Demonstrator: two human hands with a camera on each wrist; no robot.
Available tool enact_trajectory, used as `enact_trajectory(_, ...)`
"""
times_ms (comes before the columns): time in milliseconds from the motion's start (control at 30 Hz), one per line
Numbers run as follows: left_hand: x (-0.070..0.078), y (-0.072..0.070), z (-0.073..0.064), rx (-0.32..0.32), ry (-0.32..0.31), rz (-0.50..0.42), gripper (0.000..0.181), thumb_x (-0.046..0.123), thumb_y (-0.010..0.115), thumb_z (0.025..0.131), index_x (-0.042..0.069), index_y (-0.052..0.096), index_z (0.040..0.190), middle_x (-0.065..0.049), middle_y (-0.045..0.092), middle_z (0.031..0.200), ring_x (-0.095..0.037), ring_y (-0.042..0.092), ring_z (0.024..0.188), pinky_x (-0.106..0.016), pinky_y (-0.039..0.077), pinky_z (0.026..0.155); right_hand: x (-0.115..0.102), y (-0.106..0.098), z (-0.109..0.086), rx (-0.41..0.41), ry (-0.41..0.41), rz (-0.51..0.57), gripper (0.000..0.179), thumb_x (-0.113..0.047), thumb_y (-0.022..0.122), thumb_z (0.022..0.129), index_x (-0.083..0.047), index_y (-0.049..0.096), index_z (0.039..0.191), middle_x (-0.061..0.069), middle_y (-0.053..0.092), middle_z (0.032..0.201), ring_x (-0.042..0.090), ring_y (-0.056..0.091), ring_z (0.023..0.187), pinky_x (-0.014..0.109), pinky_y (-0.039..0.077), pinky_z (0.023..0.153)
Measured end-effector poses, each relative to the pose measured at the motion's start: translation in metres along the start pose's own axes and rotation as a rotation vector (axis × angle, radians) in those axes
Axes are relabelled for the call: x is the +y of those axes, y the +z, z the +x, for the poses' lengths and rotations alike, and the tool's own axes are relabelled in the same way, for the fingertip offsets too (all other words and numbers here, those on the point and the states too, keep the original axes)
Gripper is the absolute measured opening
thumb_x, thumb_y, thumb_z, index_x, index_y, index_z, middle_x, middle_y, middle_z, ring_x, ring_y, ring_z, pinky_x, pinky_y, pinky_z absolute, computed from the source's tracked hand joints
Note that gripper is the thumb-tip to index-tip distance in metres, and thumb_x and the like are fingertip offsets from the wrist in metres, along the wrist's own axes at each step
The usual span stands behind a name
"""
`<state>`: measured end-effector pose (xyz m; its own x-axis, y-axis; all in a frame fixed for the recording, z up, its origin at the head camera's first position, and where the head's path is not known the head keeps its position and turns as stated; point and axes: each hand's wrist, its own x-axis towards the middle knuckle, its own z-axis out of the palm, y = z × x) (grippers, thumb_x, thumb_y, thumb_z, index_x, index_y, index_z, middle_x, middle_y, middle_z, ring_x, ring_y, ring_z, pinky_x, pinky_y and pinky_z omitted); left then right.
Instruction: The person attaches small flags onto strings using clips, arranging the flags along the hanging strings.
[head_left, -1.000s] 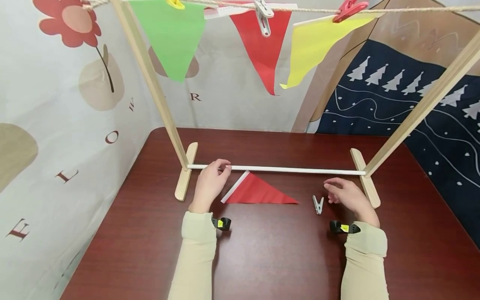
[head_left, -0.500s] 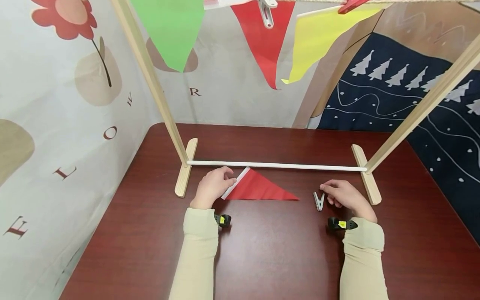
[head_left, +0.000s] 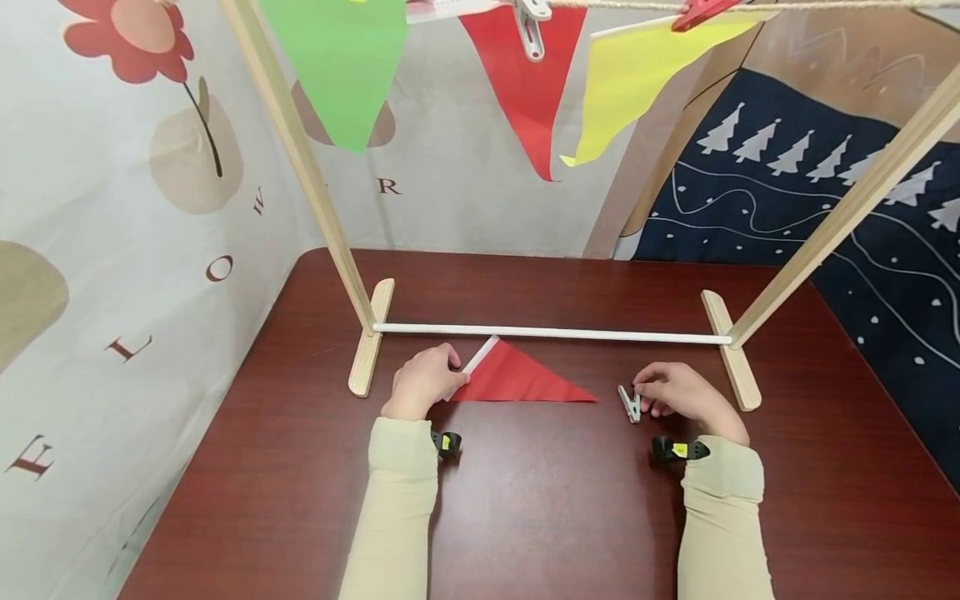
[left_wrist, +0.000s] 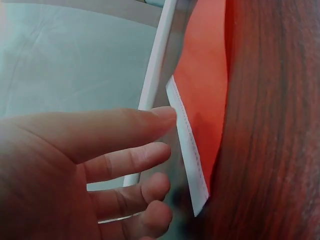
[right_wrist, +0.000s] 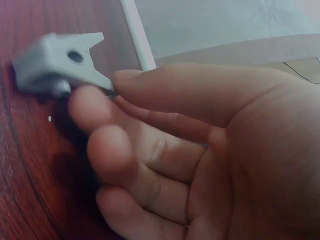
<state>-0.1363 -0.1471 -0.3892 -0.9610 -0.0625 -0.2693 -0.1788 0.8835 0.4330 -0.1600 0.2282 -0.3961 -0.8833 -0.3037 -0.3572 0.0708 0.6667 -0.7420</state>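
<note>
A red triangular pennant (head_left: 517, 375) with a white stitched edge lies on the table. My left hand (head_left: 425, 383) is at that white edge (left_wrist: 189, 150), thumb tip against it, pinching it; the index finger is hidden behind, the other fingers loosely curled. To the right, my right hand (head_left: 682, 396) holds one leg of a small pale grey clothespin (head_left: 628, 405) between thumb and index finger. In the right wrist view the clothespin (right_wrist: 65, 62) tilts just beyond the thumb tip, its spring facing the camera.
Behind both hands runs a white rod (head_left: 555, 333) between wooden feet (head_left: 363, 362) of a frame. Overhead hang green (head_left: 337, 75), red (head_left: 525, 100) and yellow (head_left: 637, 92) pennants from a rope (head_left: 825, 7), with clothespins on it. A printed backdrop closes off the back and left.
My left hand has come down from the white rod to the pennant's white edge. My right hand has moved slightly left and taken hold of the clothespin, which has turned a little.
</note>
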Motion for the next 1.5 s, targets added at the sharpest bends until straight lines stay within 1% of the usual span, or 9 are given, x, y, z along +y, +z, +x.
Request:
enact_trajectory(100, 0.0013, 0.0009, -0.0004, 0.004, -0.013, 0.006, 0.027, 0.035, 0.066, 0.080, 0.019, 0.058, 0.099, -0.001, 0.061, 0.088, -0.021, 0.057, 0.081, -0.041, 0.044, 0.068, -0.0016, 0.0008, -0.0002, -0.007, -0.011, 0.002, 0.022, -0.011, 0.055, 0.089, 0.004, 0.057, 0.104, 0.008, 0.064, 0.070, 0.016, 0.057, 0.058, 0.031, 0.051, 0.057)
enact_trajectory(233, 0.0040, 0.0018, -0.0003, 0.030, -0.019, 0.010, 0.031, 0.036, 0.067, 0.079, 0.019, 0.056, 0.102, -0.003, 0.060, 0.095, -0.022, 0.057, 0.085, -0.043, 0.044, 0.071, -0.0036, 0.0009, -0.0005, -0.003, -0.016, -0.010, 0.019, -0.008, 0.053, 0.088, 0.003, 0.059, 0.102, 0.008, 0.064, 0.070, 0.016, 0.058, 0.059, 0.032, 0.051, 0.057)
enact_trajectory(300, 0.0048, 0.0027, 0.0001, 0.025, -0.020, 0.015, 0.033, 0.036, 0.067, 0.079, 0.019, 0.055, 0.104, -0.003, 0.059, 0.097, -0.022, 0.056, 0.085, -0.043, 0.044, 0.072, -0.0045, 0.0012, -0.0004, 0.004, -0.017, -0.014, 0.018, -0.006, 0.051, 0.089, 0.004, 0.060, 0.101, 0.008, 0.064, 0.070, 0.016, 0.057, 0.059, 0.032, 0.051, 0.058)
enact_trajectory(533, 0.0051, 0.0049, 0.0006, 0.025, -0.009, 0.020, 0.034, 0.033, 0.067, 0.079, 0.018, 0.055, 0.106, -0.005, 0.059, 0.099, -0.023, 0.057, 0.087, -0.044, 0.045, 0.074, -0.0034, 0.0029, 0.0034, 0.054, -0.015, -0.026, 0.021, -0.008, 0.046, 0.092, 0.005, 0.061, 0.100, 0.007, 0.064, 0.070, 0.016, 0.059, 0.062, 0.030, 0.050, 0.059)
enact_trajectory(667, 0.0054, 0.0053, 0.0007, 0.035, 0.008, 0.013, 0.028, 0.030, 0.068, 0.079, 0.018, 0.057, 0.102, -0.005, 0.060, 0.097, -0.024, 0.057, 0.086, -0.045, 0.045, 0.073, -0.0024, 0.0024, 0.0055, 0.082, -0.021, -0.050, 0.025, -0.010, 0.045, 0.093, 0.005, 0.063, 0.099, 0.006, 0.064, 0.070, 0.015, 0.060, 0.062, 0.029, 0.050, 0.060)
enact_trajectory(867, 0.0043, 0.0059, 0.0020, 0.047, 0.019, 0.000, 0.008, 0.025, 0.067, 0.079, 0.020, 0.062, 0.085, -0.001, 0.061, 0.092, -0.021, 0.057, 0.082, -0.044, 0.045, 0.069, -0.0029, 0.0014, 0.0058, 0.092, -0.025, -0.046, 0.026, -0.012, 0.045, 0.093, 0.007, 0.063, 0.099, 0.007, 0.065, 0.070, 0.014, 0.060, 0.062, 0.029, 0.050, 0.059)
enact_trajectory(1000, 0.0034, 0.0060, 0.0016, 0.055, 0.023, -0.005, 0.004, 0.023, 0.066, 0.079, 0.021, 0.064, 0.078, 0.001, 0.062, 0.087, -0.020, 0.058, 0.080, -0.043, 0.045, 0.067, -0.0021, 0.0005, 0.0063, 0.114, -0.041, -0.063, 0.028, -0.015, 0.046, 0.094, 0.006, 0.063, 0.100, 0.007, 0.066, 0.070, 0.014, 0.061, 0.062, 0.029, 0.050, 0.060)
enact_trajectory(1300, 0.0025, 0.0025, -0.0009, 0.063, 0.030, 0.004, 0.004, 0.023, 0.062, 0.083, 0.021, 0.062, 0.079, 0.000, 0.062, 0.083, -0.020, 0.056, 0.078, -0.040, 0.045, 0.064, -0.0011, 0.0006, 0.0070, 0.134, -0.041, -0.086, 0.029, -0.020, 0.047, 0.095, 0.003, 0.064, 0.099, 0.006, 0.066, 0.070, 0.014, 0.062, 0.063, 0.029, 0.051, 0.060)
enact_trajectory(1500, 0.0023, -0.0008, -0.0016, 0.083, 0.053, -0.014, 0.004, 0.022, 0.063, 0.084, 0.018, 0.061, 0.085, -0.001, 0.062, 0.076, -0.021, 0.055, 0.074, -0.036, 0.043, 0.063, -0.0012, 0.0007, 0.0067, 0.144, -0.038, -0.105, 0.032, -0.028, 0.049, 0.095, 0.000, 0.064, 0.089, 0.005, 0.063, 0.068, 0.015, 0.060, 0.062, 0.029, 0.050, 0.060)
